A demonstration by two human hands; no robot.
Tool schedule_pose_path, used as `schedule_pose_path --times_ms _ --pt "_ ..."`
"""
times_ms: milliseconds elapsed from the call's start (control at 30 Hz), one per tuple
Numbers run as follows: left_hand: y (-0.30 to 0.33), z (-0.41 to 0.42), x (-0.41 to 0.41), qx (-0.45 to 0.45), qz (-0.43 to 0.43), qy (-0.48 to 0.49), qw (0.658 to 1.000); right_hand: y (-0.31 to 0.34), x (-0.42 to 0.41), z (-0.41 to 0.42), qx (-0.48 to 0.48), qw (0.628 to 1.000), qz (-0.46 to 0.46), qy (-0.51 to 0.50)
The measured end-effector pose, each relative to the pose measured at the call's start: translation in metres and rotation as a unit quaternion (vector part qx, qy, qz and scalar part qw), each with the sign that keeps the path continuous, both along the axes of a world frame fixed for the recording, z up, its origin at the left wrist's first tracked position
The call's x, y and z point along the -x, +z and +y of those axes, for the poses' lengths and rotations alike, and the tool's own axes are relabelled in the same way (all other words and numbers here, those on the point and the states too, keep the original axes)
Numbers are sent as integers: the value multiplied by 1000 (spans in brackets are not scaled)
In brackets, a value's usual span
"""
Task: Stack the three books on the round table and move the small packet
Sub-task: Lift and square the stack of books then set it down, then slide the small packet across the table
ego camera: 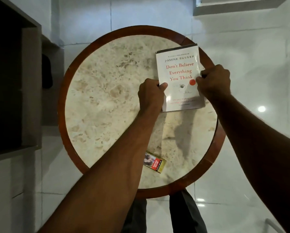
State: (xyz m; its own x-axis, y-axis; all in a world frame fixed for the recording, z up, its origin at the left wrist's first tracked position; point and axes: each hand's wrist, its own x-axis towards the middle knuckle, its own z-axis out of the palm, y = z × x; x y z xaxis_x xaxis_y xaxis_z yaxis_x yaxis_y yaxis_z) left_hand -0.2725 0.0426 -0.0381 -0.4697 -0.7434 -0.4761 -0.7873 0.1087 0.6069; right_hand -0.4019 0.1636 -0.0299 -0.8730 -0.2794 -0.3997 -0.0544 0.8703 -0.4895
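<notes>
Item: white-covered book (179,78), gripped at both side edges, upper right of the round counter (107,98).
Only the top cover shows; a dark edge peeks out along its upper side, and whether other books lie beneath cannot be told. Left hand (151,95) closed on the left edge, right hand (213,79) on the right edge. Small packet (155,163) at lower centre, well apart from both hands, partly hidden by the left forearm.

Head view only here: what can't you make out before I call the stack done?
- Books under the white book: the cover hides them; only a dark edge shows behind it, count unknown.
- Fingers of left hand and right hand: curled under the book's sides.
- Small packet: left forearm covers one end; print too small to read.
</notes>
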Motion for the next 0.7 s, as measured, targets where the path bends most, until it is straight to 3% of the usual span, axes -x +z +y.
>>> schedule_pose_path --times_ms 167,233,300,400,433,500,600,700 --pt "6 -3 -7 2 -6 -37 999 10 -10 0 13 999 -8 -36" --pt "7 -13 -30 39 -17 -57 997 22 -26 8 24 997 61 -34" --pt "-1 -28 -77 149 -56 -95 983 34 -64 18 44 987 152 40" --pt "-15 -45 -164 289 -140 -190 928 38 -159 36 33 944 118 305" --pt "-21 -47 -185 283 -173 -224 916 35 -190 42 -6 921 86 381" --pt "-37 -48 -207 239 -223 -267 907 26 -230 51 -80 893 27 441" --pt "-51 -46 -214 242 -207 -267 910 12 -244 52 -144 863 25 484" --pt "-55 -46 -215 255 -181 -255 915 -2 -241 48 -140 825 19 548"
